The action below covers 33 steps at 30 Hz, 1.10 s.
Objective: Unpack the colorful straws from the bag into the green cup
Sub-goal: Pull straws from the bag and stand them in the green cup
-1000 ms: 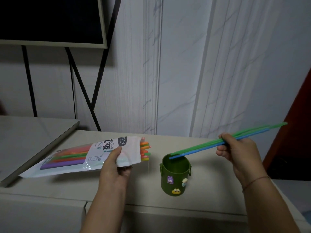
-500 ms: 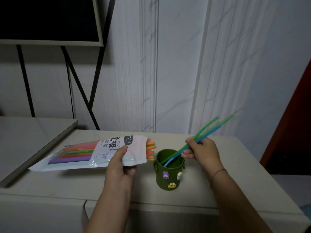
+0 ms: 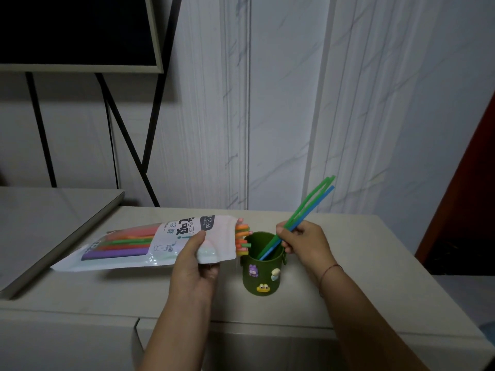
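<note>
While left hand [image 3: 192, 266] grips bag [image 3: 150, 245] by open end — mouth just beside green cup [image 3: 263, 274] rim — right hand [image 3: 305, 245] pinches green and blue straws [image 3: 308, 203], lower ends inside cup, toward bench [image 3: 361, 263] front edge.

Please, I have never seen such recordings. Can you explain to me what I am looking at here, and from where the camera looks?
There is no machine here: a person works with two bare hands. One camera, worn on the person's head, looks forward and down. The left hand holds a bag of colourful straws, its open end next to the green cup, which stands on a pale counter. The right hand pinches green and blue straws in its grip; their lower ends are already inside the cup.
</note>
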{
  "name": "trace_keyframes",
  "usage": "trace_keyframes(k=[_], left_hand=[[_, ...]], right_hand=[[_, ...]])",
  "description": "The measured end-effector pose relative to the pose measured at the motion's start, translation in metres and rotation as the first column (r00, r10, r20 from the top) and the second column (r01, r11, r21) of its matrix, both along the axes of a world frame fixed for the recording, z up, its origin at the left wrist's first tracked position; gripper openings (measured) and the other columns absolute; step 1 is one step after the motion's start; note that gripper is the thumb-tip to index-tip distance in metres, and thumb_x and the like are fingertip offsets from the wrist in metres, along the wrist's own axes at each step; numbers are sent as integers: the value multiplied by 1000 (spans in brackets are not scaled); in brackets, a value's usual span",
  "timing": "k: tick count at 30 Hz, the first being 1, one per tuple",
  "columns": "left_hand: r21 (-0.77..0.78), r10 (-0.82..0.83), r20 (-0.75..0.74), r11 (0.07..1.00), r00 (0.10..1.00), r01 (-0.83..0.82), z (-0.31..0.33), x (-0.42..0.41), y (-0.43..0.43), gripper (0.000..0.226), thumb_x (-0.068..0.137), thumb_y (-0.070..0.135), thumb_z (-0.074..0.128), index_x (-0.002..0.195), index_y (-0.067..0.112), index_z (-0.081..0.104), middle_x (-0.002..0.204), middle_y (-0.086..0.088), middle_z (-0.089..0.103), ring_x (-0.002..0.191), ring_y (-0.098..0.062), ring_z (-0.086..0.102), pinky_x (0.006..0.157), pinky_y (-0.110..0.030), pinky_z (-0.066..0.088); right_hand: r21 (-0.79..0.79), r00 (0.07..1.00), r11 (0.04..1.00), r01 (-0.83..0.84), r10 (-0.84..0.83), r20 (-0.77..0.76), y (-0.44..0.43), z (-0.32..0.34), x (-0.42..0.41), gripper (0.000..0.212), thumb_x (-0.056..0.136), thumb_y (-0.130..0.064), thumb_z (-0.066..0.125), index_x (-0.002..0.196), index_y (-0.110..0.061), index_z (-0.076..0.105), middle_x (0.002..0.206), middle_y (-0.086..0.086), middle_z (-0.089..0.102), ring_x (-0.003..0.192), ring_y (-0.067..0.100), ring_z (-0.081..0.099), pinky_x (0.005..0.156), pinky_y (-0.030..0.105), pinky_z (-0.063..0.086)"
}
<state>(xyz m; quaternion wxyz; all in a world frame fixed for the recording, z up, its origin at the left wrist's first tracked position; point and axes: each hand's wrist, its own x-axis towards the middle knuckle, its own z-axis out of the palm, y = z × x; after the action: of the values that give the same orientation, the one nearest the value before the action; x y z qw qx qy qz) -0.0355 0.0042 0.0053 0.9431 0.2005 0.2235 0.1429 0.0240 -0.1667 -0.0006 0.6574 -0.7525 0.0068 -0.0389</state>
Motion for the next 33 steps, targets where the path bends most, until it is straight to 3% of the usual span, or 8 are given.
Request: trace_keyframes(k=[6,10,14,16,18,24,29,33], left_hand=[[33,10,30,999,1000,-11,3,-2,-1,25,84,-1,64,94,21,55,97,-4,69,94,-21,67,76,-44,57],[47,31,61,998,998,-34,6,-2,-2,26,83,-1,64,94,22,57,103,-5,69,98,-22,67,88,-47,52],[44,14,76,999,997,-17,6,-3,-6,27,82,-1,65,95,21,58,100,-4,71,94,-22,68,81,-44,56],[57,-2,79,998,997,-2,5,-4,-11,28,82,-1,65,98,21,60,100,-5,71,90,-20,69,75,-41,58],[53,-6,80,999,997,2,5,-4,-15,29,81,-2,65,99,20,60,104,-6,71,93,-22,69,81,-44,57],[54,-7,91,999,996,2,5,-4,-17,30,81,-2,65,101,19,61,102,-7,71,96,-24,68,87,-46,53],[29,-14,98,1000,995,11,6,-6,-15,28,81,-2,65,99,20,60,104,-7,71,98,-25,68,87,-47,54],[-26,7,97,1000,995,-5,5,-3,-4,36,82,-1,66,110,19,57,101,-6,72,90,-22,70,69,-44,59]], right_hand=[[23,998,1000,-7,9,-61,-12,10,-12,10,81,-11,69,82,-2,64,58,4,51,52,11,44,48,16,43],[-25,984,996,-88,83,-155,-26,26,-35,23,85,-16,65,66,-5,58,50,5,46,35,6,38,37,15,35],[65,969,971,-230,235,-82,-9,38,-51,19,88,-16,61,74,-4,61,58,7,55,40,5,50,40,15,41],[65,977,975,-211,210,20,8,37,-52,10,86,-16,63,90,-6,64,69,5,61,52,6,56,47,16,46],[29,984,987,-161,158,83,18,34,-49,16,85,-19,65,99,-12,64,78,2,63,61,8,58,53,17,47],[47,983,986,-158,152,103,28,29,-44,9,82,-15,68,89,-20,66,84,3,68,74,12,62,51,13,44],[92,983,985,-145,133,130,30,29,-44,8,81,-8,68,84,-16,68,72,2,67,62,6,61,51,12,45],[151,987,983,-101,80,141,16,34,-41,9,83,-9,66,91,-6,69,64,4,63,48,1,54,50,15,48]])
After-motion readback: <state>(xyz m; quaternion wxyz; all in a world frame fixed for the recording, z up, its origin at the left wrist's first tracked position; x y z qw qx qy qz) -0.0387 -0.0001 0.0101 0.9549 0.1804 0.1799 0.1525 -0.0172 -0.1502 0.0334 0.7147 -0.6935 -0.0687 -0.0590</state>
